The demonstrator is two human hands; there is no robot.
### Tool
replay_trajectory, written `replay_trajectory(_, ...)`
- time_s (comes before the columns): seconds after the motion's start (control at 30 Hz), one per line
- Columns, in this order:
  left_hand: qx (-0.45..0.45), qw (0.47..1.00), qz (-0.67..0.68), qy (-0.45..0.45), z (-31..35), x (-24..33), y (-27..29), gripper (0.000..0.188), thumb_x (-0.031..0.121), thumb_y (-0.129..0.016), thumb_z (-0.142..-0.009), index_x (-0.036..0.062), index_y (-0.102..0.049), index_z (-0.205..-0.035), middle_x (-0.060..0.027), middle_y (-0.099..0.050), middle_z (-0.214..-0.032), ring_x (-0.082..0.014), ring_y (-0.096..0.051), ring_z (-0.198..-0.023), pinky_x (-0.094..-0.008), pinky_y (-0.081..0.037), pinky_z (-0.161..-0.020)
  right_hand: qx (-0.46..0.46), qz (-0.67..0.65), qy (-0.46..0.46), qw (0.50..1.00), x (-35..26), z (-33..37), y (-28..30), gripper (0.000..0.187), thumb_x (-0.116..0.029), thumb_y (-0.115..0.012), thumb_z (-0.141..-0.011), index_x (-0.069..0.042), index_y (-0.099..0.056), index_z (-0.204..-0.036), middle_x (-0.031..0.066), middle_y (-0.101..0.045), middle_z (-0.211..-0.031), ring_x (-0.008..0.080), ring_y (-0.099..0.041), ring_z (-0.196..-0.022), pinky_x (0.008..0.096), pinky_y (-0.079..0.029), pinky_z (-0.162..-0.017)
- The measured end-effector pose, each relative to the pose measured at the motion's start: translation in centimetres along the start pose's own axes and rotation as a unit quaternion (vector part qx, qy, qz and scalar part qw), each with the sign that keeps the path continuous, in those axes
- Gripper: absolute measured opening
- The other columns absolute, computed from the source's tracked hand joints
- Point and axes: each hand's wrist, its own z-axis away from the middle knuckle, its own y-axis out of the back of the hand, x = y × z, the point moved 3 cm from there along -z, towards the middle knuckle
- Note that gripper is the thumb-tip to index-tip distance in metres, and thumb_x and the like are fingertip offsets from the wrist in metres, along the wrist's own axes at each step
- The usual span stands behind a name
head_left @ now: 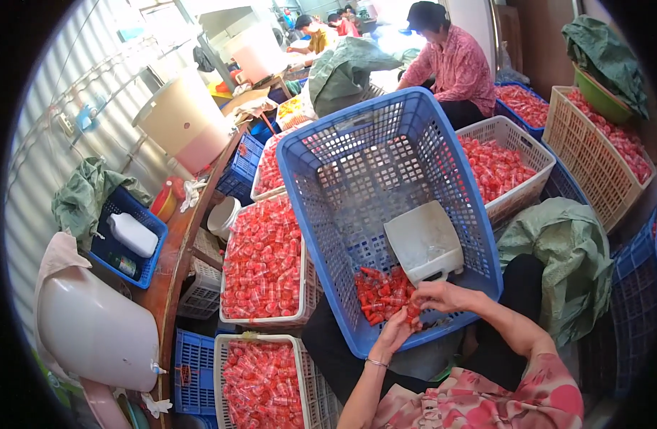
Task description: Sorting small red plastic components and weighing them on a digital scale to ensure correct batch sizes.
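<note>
A large blue perforated plastic basket [303, 214] stands tilted in front of me. Near its lower end lies a small pile of red pieces [378, 289], possibly caps. Beside the pile rests a cut-open white plastic jug [422, 239] with a handle. Over the pile, my left hand [394, 334] has its fingers curled round a small red piece [413, 312]. My right hand [443, 296] meets it from the right, its thumb and fingertips pinched together on the same piece. The fingers partly cover the piece, so its exact kind is unclear.
White crates [305, 286] full of clear-and-red pieces stand on the left, another white crate [518, 204] on the right. A green woven sack [557, 250] slumps by my right knee. A wooden bench [178, 264] carries a white tank [96, 325]. A person [450, 68] sits ahead.
</note>
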Motion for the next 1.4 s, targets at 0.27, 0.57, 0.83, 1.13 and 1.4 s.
replay_trajectory(0.27, -0.083, 0.995, 0.039, 0.036, 0.8, 0.7, -1.6, 0.034, 0.037, -0.048, -0.100, 0.0095, -0.051, -0.119, -0.0013, -0.053, -0.090, -0.0148, -0.052, -0.087, -0.0299, -0.042, -0.084, -0.049, -0.094, -0.122, 0.987, 0.6, 0.0, 0.3, 0.028, -0.010, -0.068, -0.084, 0.000, -0.060, -0.109, 0.0177, -0.064, -0.100, 0.0297, -0.065, -0.094, 0.0370, -0.050, -0.080)
replay_trajectory(0.57, 0.138, 0.900, -0.398, -0.110, 0.0, 0.1, -0.3, 0.026, 0.021, -0.052, -0.099, 0.0034, -0.048, -0.117, -0.0071, -0.053, -0.093, -0.0165, -0.054, -0.092, -0.0366, -0.046, -0.082, 0.009, -0.015, -0.080, 0.997, 1.7, -0.1, -2.4, 0.025, -0.015, -0.067, -0.086, 0.003, -0.062, -0.103, 0.0121, -0.069, -0.085, 0.0231, -0.068, -0.080, 0.0363, -0.053, -0.071)
replay_trajectory(0.83, 0.184, 0.625, -0.681, -0.334, 0.3, -1.7, -1.6, 0.024, 0.019, -0.050, -0.100, 0.0033, -0.049, -0.118, -0.0071, -0.058, -0.096, -0.0148, -0.059, -0.082, -0.0323, -0.050, -0.072, -0.002, -0.268, -0.413, 0.871, 3.2, 2.8, -3.4, 0.031, -0.022, -0.063, -0.089, 0.006, -0.059, -0.101, 0.0124, -0.067, -0.078, 0.0233, -0.068, -0.077, 0.0361, -0.053, -0.068)
replay_trajectory(1.13, 0.004, 0.991, -0.069, -0.112, 0.1, 1.6, -0.3, 0.049, 0.040, -0.054, -0.097, 0.0076, -0.049, -0.134, -0.0024, -0.061, -0.101, -0.0127, -0.061, -0.086, -0.0298, -0.051, -0.079, -0.006, 0.078, -0.046, 0.996, -2.3, -2.1, -0.2, 0.046, -0.021, -0.068, -0.083, -0.001, -0.055, -0.122, 0.0203, -0.054, -0.121, 0.0337, -0.055, -0.111, 0.0405, -0.044, -0.094)
replay_trajectory(1.4, -0.032, 0.987, -0.109, -0.114, 7.2, 0.9, -2.4, 0.034, 0.033, -0.055, -0.097, 0.0047, -0.053, -0.116, -0.0047, -0.059, -0.096, -0.0157, -0.060, -0.090, -0.0319, -0.048, -0.083, -0.140, 0.012, -0.096, 0.985, -5.4, -3.8, -3.8, 0.036, -0.002, -0.067, -0.076, 0.001, -0.057, -0.111, 0.0127, -0.056, -0.102, 0.0253, -0.060, -0.092, 0.0349, -0.049, -0.082)
